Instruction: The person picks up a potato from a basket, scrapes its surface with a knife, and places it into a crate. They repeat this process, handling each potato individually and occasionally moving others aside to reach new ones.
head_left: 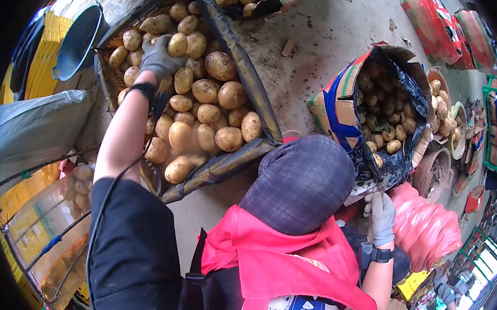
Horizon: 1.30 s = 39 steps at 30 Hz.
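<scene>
My left hand point(161, 61), in a grey glove, is closed around a potato point(177, 44) above the upper left part of a big black-edged crate point(245, 77) heaped with potatoes. Loose potatoes lie under and beside the fingers. To the right, my right hand point(380, 217), also gloved, is closed near the lower edge of an open cardboard box point(335, 106). A small thin object shows at its fingertips, too small to name. Black plastic lines the box, which holds many smaller potatoes.
A plaid cap point(301, 184) and a pink scarf point(288, 250) fill the lower middle. Pink plastic bags point(425, 225) lie beside my right hand. A dark bucket point(79, 42) stands left of the crate. Several baskets stand beyond the box; red sacks point(433, 27) lie at upper right.
</scene>
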Each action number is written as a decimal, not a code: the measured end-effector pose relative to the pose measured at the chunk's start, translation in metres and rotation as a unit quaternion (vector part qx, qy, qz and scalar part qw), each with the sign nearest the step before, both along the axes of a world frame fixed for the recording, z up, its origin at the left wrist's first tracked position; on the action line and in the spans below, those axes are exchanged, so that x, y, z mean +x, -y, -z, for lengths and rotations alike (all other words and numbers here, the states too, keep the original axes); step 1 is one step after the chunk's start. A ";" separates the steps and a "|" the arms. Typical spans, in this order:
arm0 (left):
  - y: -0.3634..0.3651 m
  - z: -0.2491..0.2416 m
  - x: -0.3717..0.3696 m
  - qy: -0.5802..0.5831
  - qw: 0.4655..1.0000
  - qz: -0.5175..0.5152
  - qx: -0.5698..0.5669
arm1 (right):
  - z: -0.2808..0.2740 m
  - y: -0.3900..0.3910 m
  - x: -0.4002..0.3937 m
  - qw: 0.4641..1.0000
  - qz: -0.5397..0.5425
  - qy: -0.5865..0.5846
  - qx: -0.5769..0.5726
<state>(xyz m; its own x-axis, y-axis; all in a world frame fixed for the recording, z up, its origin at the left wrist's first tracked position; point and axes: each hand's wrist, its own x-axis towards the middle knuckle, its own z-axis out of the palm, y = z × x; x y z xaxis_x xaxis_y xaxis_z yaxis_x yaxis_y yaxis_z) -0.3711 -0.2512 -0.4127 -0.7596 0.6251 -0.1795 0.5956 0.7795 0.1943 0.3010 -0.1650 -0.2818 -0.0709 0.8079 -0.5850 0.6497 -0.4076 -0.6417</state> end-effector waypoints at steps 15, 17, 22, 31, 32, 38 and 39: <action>0.114 -0.034 0.191 0.196 0.963 0.085 0.162 | 0.000 -0.002 -0.003 0.998 -0.026 -0.052 0.009; 0.130 -0.057 0.181 0.231 0.962 0.145 0.031 | 0.002 -0.003 0.002 0.998 -0.022 -0.054 0.003; 0.150 -0.061 0.139 0.300 0.953 0.014 0.048 | 0.009 0.005 -0.002 0.999 -0.024 -0.047 -0.006; 0.151 -0.031 -0.012 -0.069 0.986 -0.011 -0.148 | -0.001 -0.001 -0.007 1.000 -0.009 -0.015 0.003; 0.161 -0.009 -0.028 -0.079 0.994 0.009 -0.070 | 0.001 -0.003 -0.005 1.000 -0.014 -0.015 0.002; 0.157 0.014 -0.061 -0.151 0.976 -0.076 0.135 | -0.023 -0.004 -0.013 0.998 -0.032 -0.035 0.044; 0.151 0.011 -0.051 -0.134 0.981 -0.038 0.135 | -0.024 -0.007 -0.007 0.997 -0.026 -0.053 0.040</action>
